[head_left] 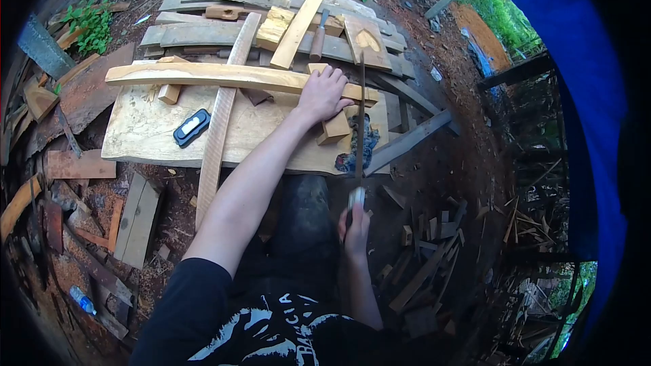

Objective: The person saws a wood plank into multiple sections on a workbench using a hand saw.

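My left hand (325, 97) lies over a long wooden strip (217, 76), its fingers curled across the top and the thumb nearer me. In my right hand (354, 232) is the handle of a handsaw (361, 129), closed in the fist. The blade points away from me and meets the strip near its right end, just right of my left hand. A short wooden block (333, 130) sits under the strip by my left wrist. A second block (169, 93) is beneath its left part. Whether the blade has cut into the wood cannot be made out.
Beneath is a thick slab bench (149, 135) holding a black sharpening-stone-like case (192, 127). A narrow plank (220, 135) crosses it at the left. Behind lie a chisel (319, 41) and a board with a heart shape (367, 41). Offcuts (427, 278) litter the ground right.
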Tool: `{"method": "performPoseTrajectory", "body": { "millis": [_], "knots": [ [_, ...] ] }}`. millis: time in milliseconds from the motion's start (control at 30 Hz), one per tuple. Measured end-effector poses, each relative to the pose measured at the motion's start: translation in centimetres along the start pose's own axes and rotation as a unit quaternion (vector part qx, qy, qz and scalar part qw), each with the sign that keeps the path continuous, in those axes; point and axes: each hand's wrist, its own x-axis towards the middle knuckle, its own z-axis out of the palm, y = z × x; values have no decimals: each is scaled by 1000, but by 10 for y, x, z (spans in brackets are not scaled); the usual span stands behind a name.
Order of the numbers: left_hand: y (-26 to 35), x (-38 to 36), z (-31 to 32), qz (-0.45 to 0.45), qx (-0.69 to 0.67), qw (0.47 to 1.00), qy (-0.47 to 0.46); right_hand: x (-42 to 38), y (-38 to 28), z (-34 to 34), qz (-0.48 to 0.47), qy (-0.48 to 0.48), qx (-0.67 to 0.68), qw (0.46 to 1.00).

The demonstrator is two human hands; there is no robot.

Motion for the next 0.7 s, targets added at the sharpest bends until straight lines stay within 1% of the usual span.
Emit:
{"method": "performPoseTrajectory", "body": {
  "millis": [67,167,200,267,333,400,467,600,700],
  "knots": [
    [1,1,0,-7,-13,1000,-13,-39,11,-13,-3,5,-3,1000],
    [1,1,-3,-9,-28,999,-27,-47,0,-25,17,-6,-12,1000],
    [1,2,-3,-12,-27,999,-18,-38,-6,-24,2,-14,-20,1000],
    [3,1,-1,-16,-28,999,-9,-4,-18,-15,7,-14,-10,1000],
    [1,2,-2,-19,-31,999,-17,48,-32,2,-31,-15,-28,999],
    [0,3,-5,-19,-27,999,-19,107,-32,14,-37,-20,-39,998],
    [0,3,-5,-23,-24,999,-22,139,-48,30,-12,-5,-6,1000],
    [2,5,-3,-33,-33,999,-19,138,-52,24,-3,5,-29,1000],
    [0,0,-6,-23,-29,999,-18,126,-47,28,-21,-6,-25,999]
  ]
}}
